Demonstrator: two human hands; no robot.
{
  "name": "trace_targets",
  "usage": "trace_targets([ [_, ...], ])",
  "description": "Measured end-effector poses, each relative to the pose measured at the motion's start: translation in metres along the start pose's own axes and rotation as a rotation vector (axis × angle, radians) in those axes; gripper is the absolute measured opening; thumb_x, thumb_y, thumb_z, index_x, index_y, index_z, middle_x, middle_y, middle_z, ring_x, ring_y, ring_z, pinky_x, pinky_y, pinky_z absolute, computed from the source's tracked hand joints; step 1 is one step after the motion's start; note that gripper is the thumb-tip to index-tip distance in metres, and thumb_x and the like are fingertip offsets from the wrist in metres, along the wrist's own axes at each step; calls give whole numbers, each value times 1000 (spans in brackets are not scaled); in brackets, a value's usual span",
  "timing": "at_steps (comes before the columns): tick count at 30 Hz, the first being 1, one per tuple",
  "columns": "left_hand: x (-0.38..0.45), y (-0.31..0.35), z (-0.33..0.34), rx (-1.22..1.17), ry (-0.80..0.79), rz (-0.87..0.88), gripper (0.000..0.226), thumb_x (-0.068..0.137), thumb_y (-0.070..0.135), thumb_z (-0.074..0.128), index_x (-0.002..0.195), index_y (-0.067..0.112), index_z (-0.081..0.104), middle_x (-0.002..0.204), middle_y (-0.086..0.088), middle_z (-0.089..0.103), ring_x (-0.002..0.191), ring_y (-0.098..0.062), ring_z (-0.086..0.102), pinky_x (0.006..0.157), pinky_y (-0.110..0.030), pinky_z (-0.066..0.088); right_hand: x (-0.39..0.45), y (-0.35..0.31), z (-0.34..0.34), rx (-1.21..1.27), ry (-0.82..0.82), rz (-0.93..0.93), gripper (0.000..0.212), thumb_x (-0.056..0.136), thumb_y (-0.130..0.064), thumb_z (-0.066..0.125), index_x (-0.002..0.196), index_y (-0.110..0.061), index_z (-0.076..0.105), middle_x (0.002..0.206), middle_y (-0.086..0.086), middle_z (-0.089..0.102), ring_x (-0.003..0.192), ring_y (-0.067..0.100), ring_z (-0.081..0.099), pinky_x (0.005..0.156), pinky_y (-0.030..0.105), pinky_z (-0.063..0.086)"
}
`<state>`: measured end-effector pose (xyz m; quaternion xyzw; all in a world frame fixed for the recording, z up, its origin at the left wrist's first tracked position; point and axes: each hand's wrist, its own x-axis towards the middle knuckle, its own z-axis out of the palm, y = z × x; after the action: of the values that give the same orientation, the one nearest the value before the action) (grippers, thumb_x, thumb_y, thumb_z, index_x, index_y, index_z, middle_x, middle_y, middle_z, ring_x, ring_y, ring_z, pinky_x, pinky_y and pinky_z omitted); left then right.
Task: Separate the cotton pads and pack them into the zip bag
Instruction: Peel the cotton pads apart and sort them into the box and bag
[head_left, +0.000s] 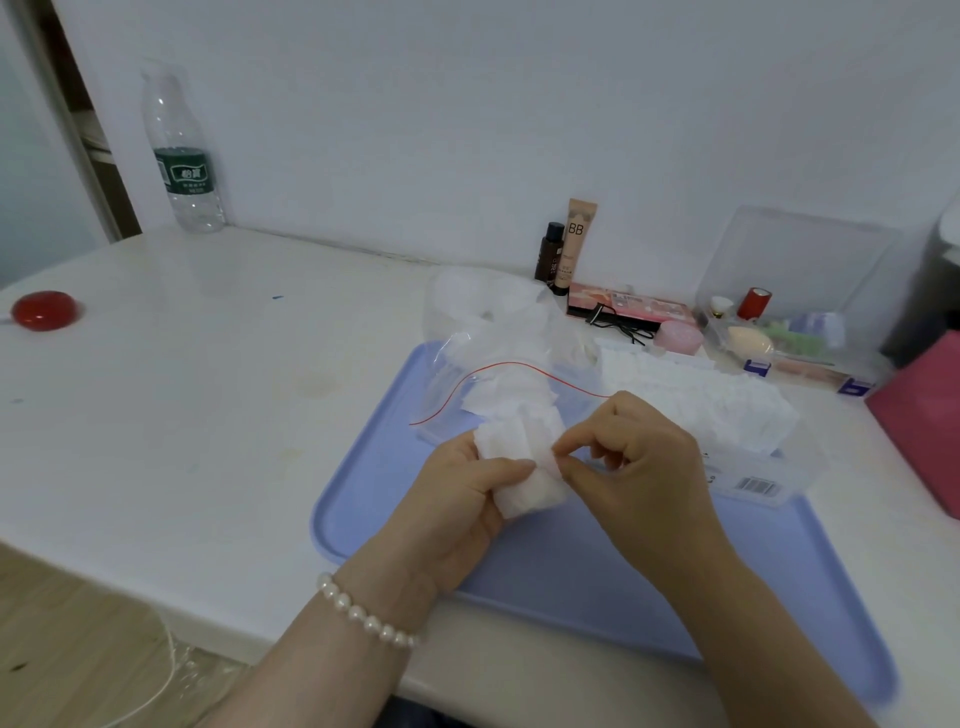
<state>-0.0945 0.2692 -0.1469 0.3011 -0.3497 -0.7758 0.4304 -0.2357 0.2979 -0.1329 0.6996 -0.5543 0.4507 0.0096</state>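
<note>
Left hand (462, 499) grips a small stack of cotton pads (519, 467) above the blue tray (571, 571), thumb across the front; its other fingers are hidden behind the stack. Right hand (634, 462) pinches the stack's right edge between thumb and forefinger, remaining fingers curled. Whether one pad or several are pinched cannot be made out. The zip bag (483, 384), red-lined mouth open, lies on the tray just beyond the hands with loose pads inside. A clear box of pads (727, 415) sits to the right, partly covered by the right hand.
</note>
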Motion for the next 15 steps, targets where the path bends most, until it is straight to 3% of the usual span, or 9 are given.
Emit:
trace_targets([
  [4,-1,0,0,4,-2,10,31,87,-13,45,115,-7,58,111,-23,65,93,-27,66,84,-37,54,-1,3,1,8,-10,0,18,63,-3,64,70,-17,73,67,-21,44,68,-10,49,60,2,36],
  [9,-1,1,-1,12,-37,33,35,86,-14,45,119,-8,55,117,-25,63,101,-30,64,85,-34,55,1,-6,-2,241,-48,113,30,62,-7,58,67,-36,65,67,-9,57,63,4,52,56,12,39],
  [13,-3,2,1,3,-91,55,33,80,-11,51,111,-5,60,106,-19,69,94,-24,68,81,-31,57,1,-10,-2,251,-55,109,14,61,-21,73,68,-32,65,72,-10,64,64,7,56,56,13,40],
  [15,-4,3,1,-6,-105,63,32,75,-9,54,105,-4,63,100,-17,71,90,-23,69,78,-30,57,0,-11,-1,219,-53,111,17,59,-25,77,67,-28,62,71,-10,63,64,6,55,56,14,39],
])
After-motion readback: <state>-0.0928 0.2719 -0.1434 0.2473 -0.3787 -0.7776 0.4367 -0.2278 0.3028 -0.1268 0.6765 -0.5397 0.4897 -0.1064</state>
